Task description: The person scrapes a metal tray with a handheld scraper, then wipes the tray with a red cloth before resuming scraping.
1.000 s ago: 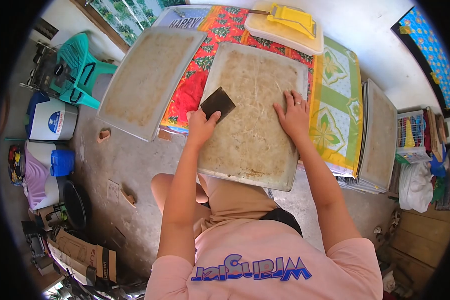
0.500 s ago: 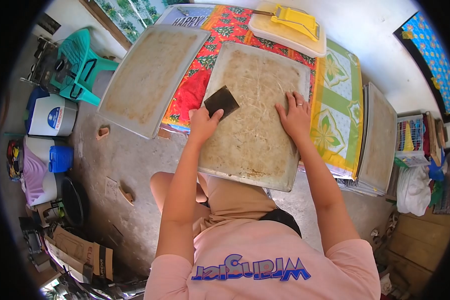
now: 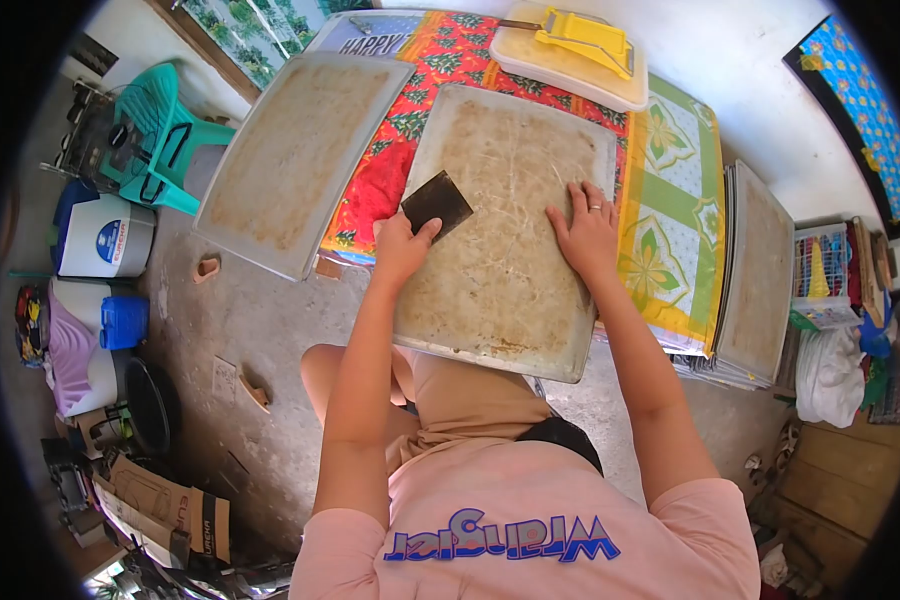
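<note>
My left hand [image 3: 404, 247] is closed around the near edge of a dark, flat, square scraper [image 3: 438, 207]. The scraper rests on or just above the left side of a large metal tray [image 3: 500, 270] with brown stains and pale scratches. My right hand [image 3: 585, 232] lies with fingers spread on the tray's right side, a ring on one finger. The tray's near end juts past the table edge over my lap. Beside its left edge, close to my left hand, lies a crumpled red cloth [image 3: 382, 182].
A second stained tray [image 3: 295, 150] lies on the table's left. Yellow tool-like items [image 3: 585, 42] sit on a white lidded tub [image 3: 565, 75] at the back. Several stacked trays [image 3: 755, 275] stand to the right. A green chair [image 3: 160, 130] and a cooler [image 3: 110, 235] are at left.
The view has shifted very slightly. Both hands, the scraper and the tray keep nearly the same places relative to each other.
</note>
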